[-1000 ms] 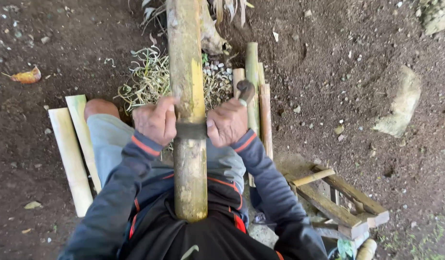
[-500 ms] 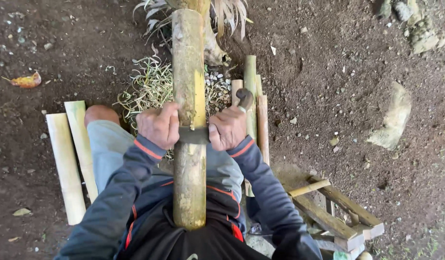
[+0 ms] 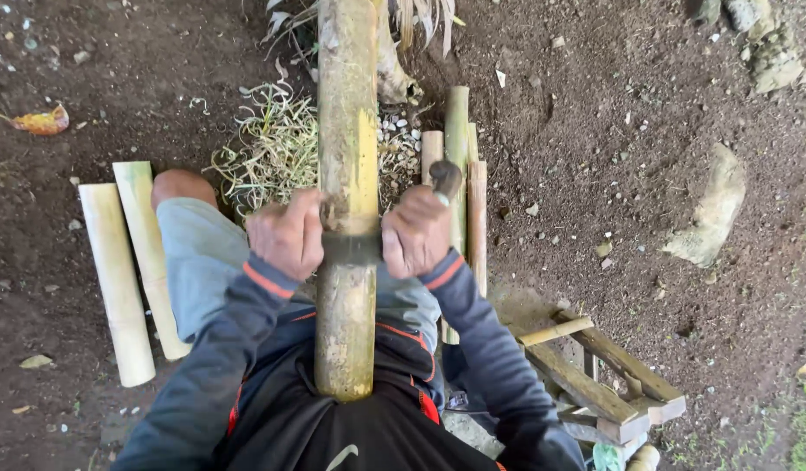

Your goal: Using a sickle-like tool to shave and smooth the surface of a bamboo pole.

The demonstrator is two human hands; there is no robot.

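Far left on the dark dirt floor (image 3: pixel 647 131): one dry orange leaf (image 3: pixel 38 120).

Next, two pale cut bamboo pieces (image 3: pixel 115 279), side by side, touching along their length, lying flat beside the bent leg in grey shorts (image 3: pixel 198 253). Likely put there to stay out of the way but close by.

Just past the knee, a heap of thin pale green shavings (image 3: pixel 268 153) on the dirt, right where scraps from the pole would drop.

Left hand (image 3: pixel 288 234) clenched around one end of a dark flat blade (image 3: pixel 351 246) lying across the pole, fingers curled over, touching the pole's left side.

In the middle, the long thick yellow-green bamboo pole (image 3: pixel 349 174). Runs from the far dry plant roots (image 3: pixel 394 52) down to the near chest, near end pressed against the black jacket (image 3: pixel 333 436). Probably braced that way so the pole stays steady between both hands.

Right hand (image 3: pixel 418 231) clenched around the other end of the blade, dark wooden handle knob (image 3: pixel 445 179) sticking out above the knuckles. Two hands at the same height, one each side, likely for an even pull.

Right of that hand, a small bunch of slim green and brown bamboo sticks (image 3: pixel 460 166), lying close together, pointing the same way as the pole.

Farther right, a pale flat stone (image 3: pixel 708 218) alone on the dirt.

Near right corner, a low frame of rough wooden slats (image 3: pixel 595 384).

No bowl, box or basket in view; nothing held inside anything.
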